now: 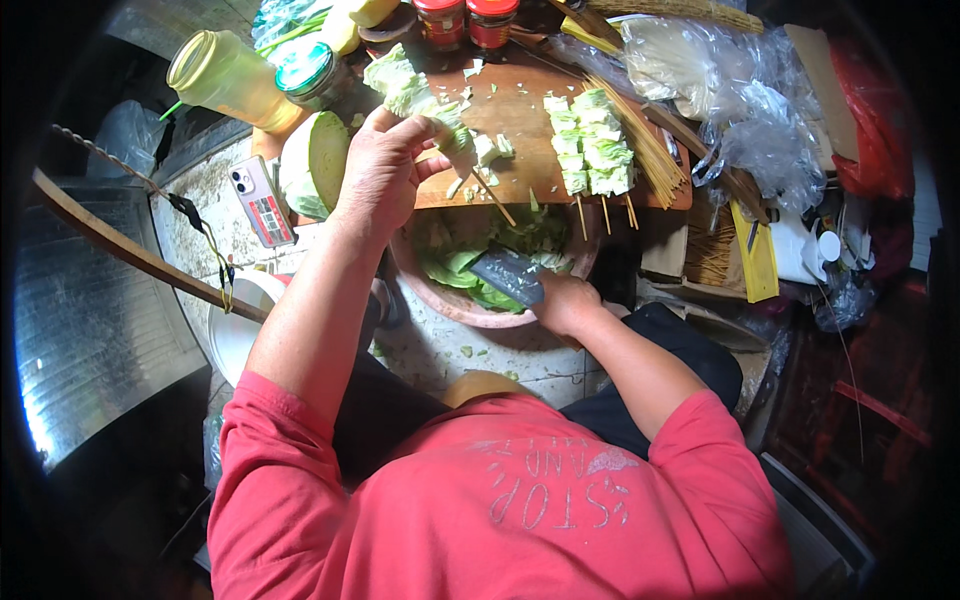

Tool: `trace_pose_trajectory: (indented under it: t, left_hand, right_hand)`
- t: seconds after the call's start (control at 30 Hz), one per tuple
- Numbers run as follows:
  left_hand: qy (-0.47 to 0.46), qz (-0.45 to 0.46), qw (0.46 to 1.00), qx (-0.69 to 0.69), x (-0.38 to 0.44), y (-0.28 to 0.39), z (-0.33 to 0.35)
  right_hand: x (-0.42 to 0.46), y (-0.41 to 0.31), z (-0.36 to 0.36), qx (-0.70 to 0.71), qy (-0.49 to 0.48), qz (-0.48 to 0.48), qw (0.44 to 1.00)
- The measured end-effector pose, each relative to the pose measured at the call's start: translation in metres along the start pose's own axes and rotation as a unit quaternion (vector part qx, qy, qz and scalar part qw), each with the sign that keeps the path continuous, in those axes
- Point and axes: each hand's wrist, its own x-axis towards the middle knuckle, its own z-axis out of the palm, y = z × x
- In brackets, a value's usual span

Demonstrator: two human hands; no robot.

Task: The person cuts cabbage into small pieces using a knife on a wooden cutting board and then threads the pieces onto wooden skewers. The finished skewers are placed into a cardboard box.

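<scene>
My left hand pinches a bamboo skewer threaded with cabbage pieces, raised above the wooden cutting board. The bare end of the stick points down towards me. In my right hand is a cleaver, its wide blade flecked with cabbage bits. That blade hangs over a round basin with loose green cabbage leaves inside. Loaded cabbage skewers lie side by side on the board's right half, sticks jutting past its near edge. Left of my forearm rests a cut cabbage.
A bundle of bare bamboo skewers lies along the board's right side. Jars with red lids, a green-lidded jar and a yellowish plastic jar stand behind. A phone, white bucket and plastic bags flank the workplace.
</scene>
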Motion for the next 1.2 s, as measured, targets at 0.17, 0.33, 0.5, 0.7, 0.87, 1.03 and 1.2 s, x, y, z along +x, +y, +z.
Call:
trace_pose_trajectory:
  t: [0.17,0.33,0.5,0.7,0.87,1.03,1.2]
  left_hand:
    - [0.018,0.023,0.999,0.027,-0.009,0.008,-0.001]
    - [0.057,0.029,0.997,0.032,-0.007,0.013,-0.009]
    - [0.087,0.042,0.991,0.096,-0.005,0.014,-0.014]
    - [0.126,0.069,0.975,0.167,0.003,0.018,-0.018]
    - [0.159,0.081,0.965,0.193,0.007,0.026,-0.021]
    - [0.187,0.087,0.955,0.212,0.013,0.029,-0.033]
    - [0.158,0.036,0.960,0.226,0.005,0.018,-0.017]
  right_hand:
    - [0.008,0.017,0.025,-0.080,-0.080,0.032,0.993]
    - [0.012,0.020,0.035,-0.068,-0.108,0.035,0.991]
    - [0.017,0.024,0.044,-0.013,-0.120,0.058,0.991]
    - [0.014,0.020,0.034,0.004,-0.096,0.053,0.994]
    - [0.006,0.008,0.001,0.115,0.005,0.079,0.990]
    - [-0.052,-0.018,-0.062,0.178,0.034,-0.004,0.983]
    - [-0.071,-0.024,-0.087,0.251,0.247,-0.158,0.922]
